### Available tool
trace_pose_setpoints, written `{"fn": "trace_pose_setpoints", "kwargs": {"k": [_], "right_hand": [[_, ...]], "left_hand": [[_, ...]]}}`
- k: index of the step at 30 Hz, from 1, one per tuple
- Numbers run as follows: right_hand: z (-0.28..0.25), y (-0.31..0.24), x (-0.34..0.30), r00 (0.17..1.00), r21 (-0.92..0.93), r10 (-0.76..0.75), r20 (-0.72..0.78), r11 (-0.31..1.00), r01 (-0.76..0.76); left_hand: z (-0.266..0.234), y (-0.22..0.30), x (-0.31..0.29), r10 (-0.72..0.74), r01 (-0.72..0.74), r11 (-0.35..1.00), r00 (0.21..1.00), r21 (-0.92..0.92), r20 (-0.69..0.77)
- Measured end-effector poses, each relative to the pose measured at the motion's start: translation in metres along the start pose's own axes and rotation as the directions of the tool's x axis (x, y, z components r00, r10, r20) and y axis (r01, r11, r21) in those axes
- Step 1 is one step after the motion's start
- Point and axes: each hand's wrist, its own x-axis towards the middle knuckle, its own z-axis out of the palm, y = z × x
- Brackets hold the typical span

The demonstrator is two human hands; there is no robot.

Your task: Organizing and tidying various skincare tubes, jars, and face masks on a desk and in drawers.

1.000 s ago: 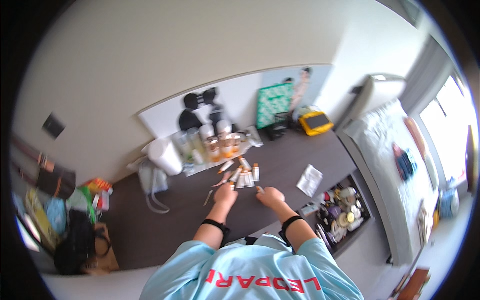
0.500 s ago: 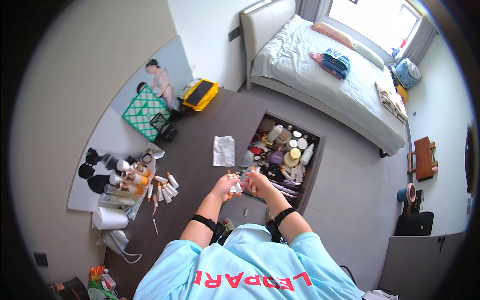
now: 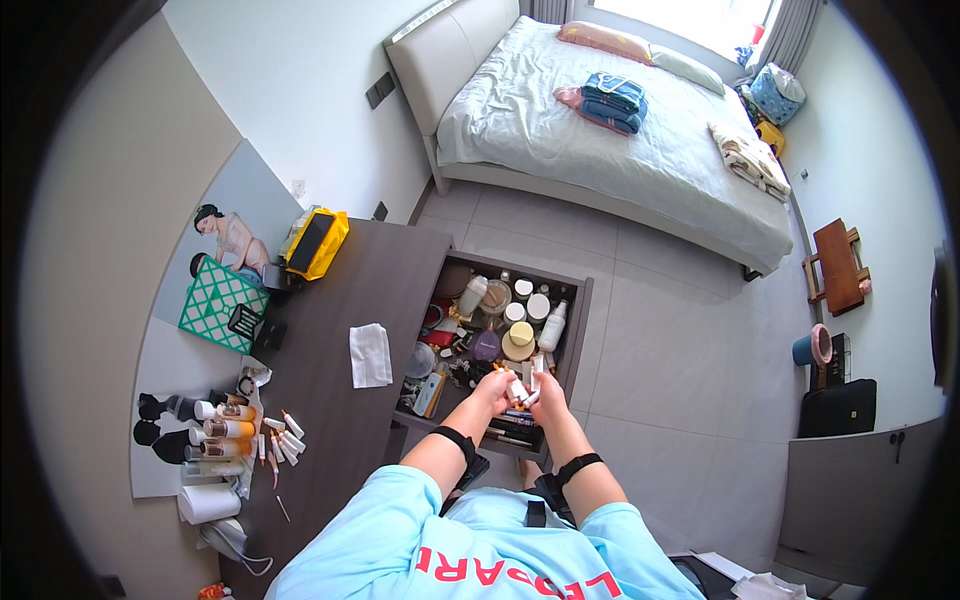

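Both my hands are over the front part of an open drawer [image 3: 583, 325] full of cosmetics. My left hand [image 3: 491, 391] is closed around several small white tubes [image 3: 515, 389] with orange ends. Beside it, nearly touching, my right hand [image 3: 548, 403] is closed on more white tubes [image 3: 539, 366]; their lower ends are hidden by my fingers. Behind the hands in the drawer are a white bottle [image 3: 553, 326], a yellow-lidded jar [image 3: 519, 335], a purple round container [image 3: 486, 345] and several white-lidded jars. A small blue-and-orange box [image 3: 429, 393] lies at the drawer's left front.
On the dark desk [image 3: 385, 262] lie a folded white cloth [image 3: 371, 357] and a loose group of white tubes [image 3: 287, 441]. Bottles with amber contents [image 3: 230, 429], a green lattice basket [image 3: 222, 305] and a yellow pack [image 3: 318, 245] line its far left side. A bed [image 3: 560, 110] stands beyond.
My hands, with the tubes in them, have shifted right and over the drawer's front. The view has turned, so the desk and bed sit further left.
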Motion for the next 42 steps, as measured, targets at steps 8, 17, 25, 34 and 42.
{"fn": "trace_pose_setpoints", "kwargs": {"k": [8,17,25,34,42], "right_hand": [[0.011,0.003,0.021,0.985,-0.008,-0.173,0.017,0.985,0.173],[0.023,0.013,0.007,0.921,-0.338,-0.324,-0.214,0.91,0.242],[0.098,0.056,-0.039,0.975,-0.386,-0.199,-0.102,0.911,0.146],[0.235,0.208,-0.138,0.8,-0.829,0.351,0.487,0.473,0.297],[0.261,0.3,-0.167,0.538,-0.565,0.453,0.711,-0.086,0.82]], "left_hand": [[0.032,0.015,-0.023,0.015,-0.006,0.998,0.99,0.066,-0.143],[-0.021,0.048,-0.082,0.026,-0.01,0.979,0.996,0.204,-0.08],[-0.116,0.098,-0.192,0.224,-0.215,0.971,0.972,0.108,-0.078],[-0.263,0.105,-0.327,0.551,-0.515,0.83,0.698,0.213,-0.458],[-0.341,0.1,-0.391,0.887,0.106,0.455,0.038,0.884,-0.461]]}}
